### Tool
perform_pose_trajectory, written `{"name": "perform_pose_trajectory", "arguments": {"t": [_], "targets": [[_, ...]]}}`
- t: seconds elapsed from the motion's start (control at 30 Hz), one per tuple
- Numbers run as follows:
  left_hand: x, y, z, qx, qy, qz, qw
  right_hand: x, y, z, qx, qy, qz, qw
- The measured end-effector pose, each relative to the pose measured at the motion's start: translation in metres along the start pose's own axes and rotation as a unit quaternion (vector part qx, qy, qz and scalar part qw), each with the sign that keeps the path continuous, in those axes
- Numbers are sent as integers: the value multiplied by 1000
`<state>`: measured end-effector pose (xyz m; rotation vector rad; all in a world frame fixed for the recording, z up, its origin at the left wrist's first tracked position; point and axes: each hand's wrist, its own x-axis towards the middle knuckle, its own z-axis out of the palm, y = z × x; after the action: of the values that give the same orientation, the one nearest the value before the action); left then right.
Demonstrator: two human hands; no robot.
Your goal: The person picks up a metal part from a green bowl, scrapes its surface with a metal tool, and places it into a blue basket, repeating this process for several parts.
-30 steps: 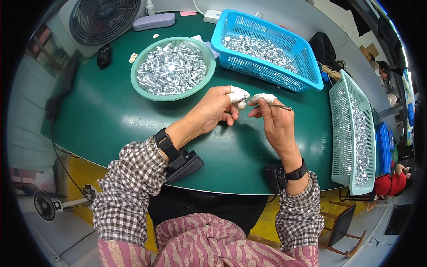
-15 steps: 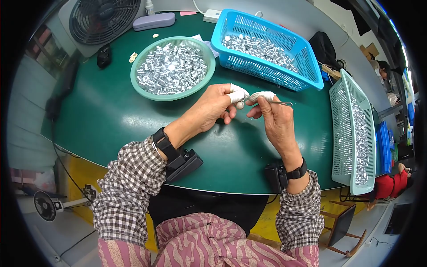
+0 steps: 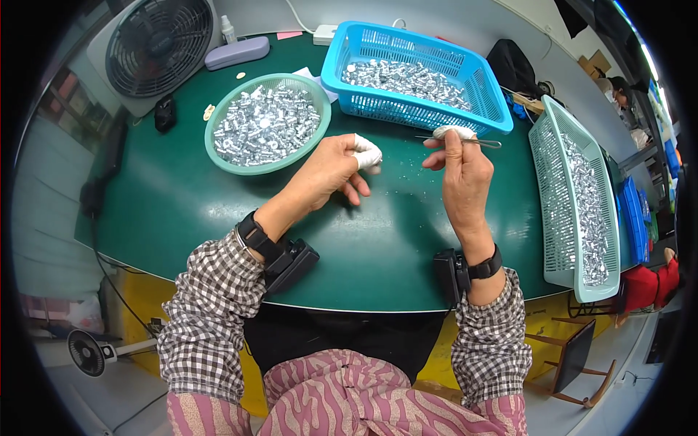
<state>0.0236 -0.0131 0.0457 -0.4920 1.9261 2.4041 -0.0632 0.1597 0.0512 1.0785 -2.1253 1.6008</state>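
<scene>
My left hand (image 3: 331, 168), with white tape on its thumb and forefinger, is held over the green table just right of the round green basket (image 3: 209, 145). Its thumb and forefinger are pinched together; what sits between them is mostly hidden. In my right hand (image 3: 467, 178), also taped at the forefinger, a thin metal pick (image 3: 488, 143) with a looped end is gripped, its slim tip pointing left. That hand is below the blue basket (image 3: 407, 103), apart from the left one. Small silvery metal parts (image 3: 265, 120) fill the round basket, and more lie in the blue one.
A pale green basket (image 3: 556, 218) of similar metal parts stands tilted at the right edge. Behind are a black fan (image 3: 158, 47), a purple case (image 3: 238, 53) and a white power strip (image 3: 325, 34). White crumbs dot the green table (image 3: 363, 254). A person in red (image 3: 643, 285) is far right.
My hands have separated: the right one moved up and to the right with the pick, while the left stayed pinched and shifted slightly left in view. The whole view has shifted a little.
</scene>
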Motion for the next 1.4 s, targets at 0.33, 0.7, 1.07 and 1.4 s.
{"name": "perform_pose_trajectory", "arguments": {"t": [0.33, 0.7, 1.07, 1.4], "targets": [[9, 5, 10, 348, 64, 200, 914, 2, -2, -7, 4, 48, -50, 998], [8, 7, 12, 506, 82, 149, 846, 4, -10, -15, -19, 57, -79, 995], [1, 6, 1, -26, -131, -96, 986, 3, -13, -16, 14, 57, -61, 996], [-2, 8, -1, -74, -102, -91, 988, 3, -8, -13, 11, 57, -83, 995]]}}
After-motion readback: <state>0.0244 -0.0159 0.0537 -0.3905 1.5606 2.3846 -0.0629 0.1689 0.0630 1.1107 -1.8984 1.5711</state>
